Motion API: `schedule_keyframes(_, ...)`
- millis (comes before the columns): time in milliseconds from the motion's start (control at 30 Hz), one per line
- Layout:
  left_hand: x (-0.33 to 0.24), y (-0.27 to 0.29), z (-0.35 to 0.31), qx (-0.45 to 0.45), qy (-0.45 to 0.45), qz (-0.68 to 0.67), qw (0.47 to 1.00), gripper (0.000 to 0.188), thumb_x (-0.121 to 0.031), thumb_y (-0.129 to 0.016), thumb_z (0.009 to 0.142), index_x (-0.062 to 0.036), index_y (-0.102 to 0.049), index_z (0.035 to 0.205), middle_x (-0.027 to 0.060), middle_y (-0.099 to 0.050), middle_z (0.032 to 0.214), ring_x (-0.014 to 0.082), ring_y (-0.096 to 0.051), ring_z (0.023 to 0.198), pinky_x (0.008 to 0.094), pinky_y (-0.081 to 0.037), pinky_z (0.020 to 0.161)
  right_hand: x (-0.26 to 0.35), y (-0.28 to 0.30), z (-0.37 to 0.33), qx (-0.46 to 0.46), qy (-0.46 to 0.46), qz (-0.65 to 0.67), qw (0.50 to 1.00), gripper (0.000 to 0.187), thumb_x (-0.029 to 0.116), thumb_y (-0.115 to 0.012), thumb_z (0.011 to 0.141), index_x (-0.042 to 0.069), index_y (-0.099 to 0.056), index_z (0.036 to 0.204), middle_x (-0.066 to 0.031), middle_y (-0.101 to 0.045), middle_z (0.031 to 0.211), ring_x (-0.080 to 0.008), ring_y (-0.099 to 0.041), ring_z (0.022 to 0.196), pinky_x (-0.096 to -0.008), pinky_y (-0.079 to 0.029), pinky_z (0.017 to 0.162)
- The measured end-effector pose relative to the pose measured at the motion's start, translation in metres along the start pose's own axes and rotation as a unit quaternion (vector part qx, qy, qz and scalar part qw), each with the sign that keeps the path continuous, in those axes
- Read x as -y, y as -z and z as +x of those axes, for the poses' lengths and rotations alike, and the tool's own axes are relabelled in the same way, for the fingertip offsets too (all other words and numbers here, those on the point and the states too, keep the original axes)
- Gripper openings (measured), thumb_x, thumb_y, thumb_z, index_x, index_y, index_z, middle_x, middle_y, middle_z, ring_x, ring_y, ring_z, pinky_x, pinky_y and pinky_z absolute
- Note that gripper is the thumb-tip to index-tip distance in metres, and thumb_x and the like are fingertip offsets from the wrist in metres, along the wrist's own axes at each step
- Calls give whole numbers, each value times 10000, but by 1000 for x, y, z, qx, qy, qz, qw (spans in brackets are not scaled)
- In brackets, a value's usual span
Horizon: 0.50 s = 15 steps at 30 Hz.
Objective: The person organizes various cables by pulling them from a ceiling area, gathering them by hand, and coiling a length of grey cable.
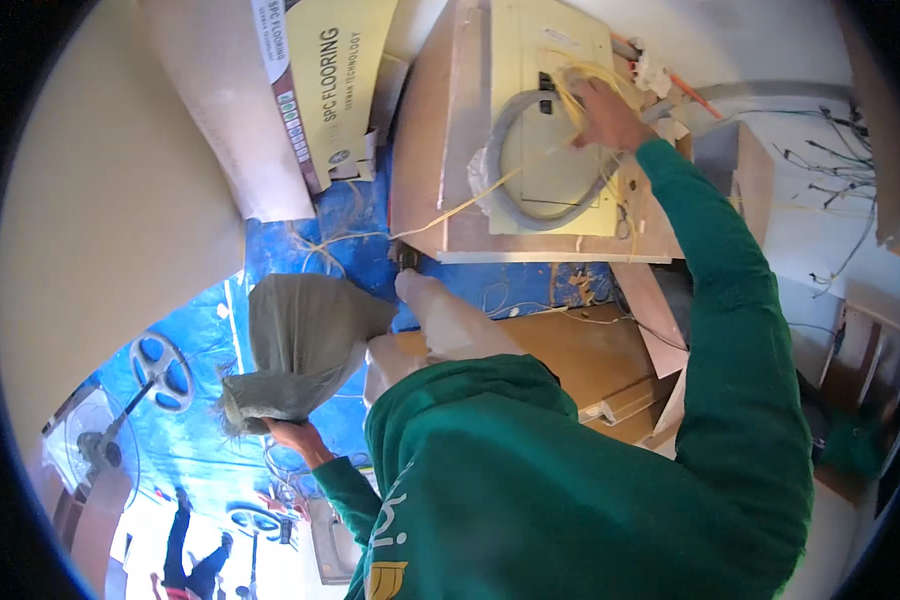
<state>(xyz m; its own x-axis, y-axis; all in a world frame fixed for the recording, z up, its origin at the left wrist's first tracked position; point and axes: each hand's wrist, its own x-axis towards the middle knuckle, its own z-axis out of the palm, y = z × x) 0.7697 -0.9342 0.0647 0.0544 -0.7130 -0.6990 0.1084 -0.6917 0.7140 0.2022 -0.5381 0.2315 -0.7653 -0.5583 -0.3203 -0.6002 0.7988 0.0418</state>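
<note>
A drab olive sack (310,325) hangs at the left, its frayed mouth bunched together. My left hand (298,440) is closed on that bunched end, with most of its fingers hidden behind the cloth. At the upper right, my right hand (612,118) reaches over a wooden box with a pale panel (550,180) on top. Its fingers curl around loops of thin yellow cord (567,95). A thick grey hose (500,150) lies coiled on the panel under the cord. One strand of the cord runs left across the box's edge toward the floor.
Flooring cartons (332,90) lean at the upper left. Blue sheeting (355,205) covers the floor, with loose cord and scraps on it. Brown boards (570,350) lie beside my legs. Pedestal fans (100,450) stand at the left, and another person (192,560) is farther off. Loose wires (840,160) hang at the right.
</note>
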Motion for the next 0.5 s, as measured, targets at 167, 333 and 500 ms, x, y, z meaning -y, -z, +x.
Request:
schedule_keyframes(167,15,49,46,58,-1,9,998,541,-420,-480,911,-10,-466,1263,120,-496,1278,301,-494,1132,453,-390,974,-8,-17,-29,-19,32,63,997,1199,223,-880,396,17,-253,1396,-235,-361,1337,-384,-324,1262,-406,-265,1077)
schedule_keyframes(333,-7,21,25,14,-14,-26,999,474,-356,-490,925,-4,-475,1243,124,-532,1208,277,-543,1052,418,-436,926,-14,-38,-56,22,-30,54,998,1191,213,-872,437,57,-221,1422,-208,-308,1391,-369,-241,1319,-416,-230,1091)
schedule_keyframes(500,-29,14,26,52,-30,-26,998,499,-380,-501,926,1,-463,1247,131,-536,1192,275,-547,1053,400,-452,908,-2,-28,-107,-55,-38,75,995,999,184,-821,599,91,-257,1419,-187,-296,1418,-369,-244,1325,-426,-246,1081)
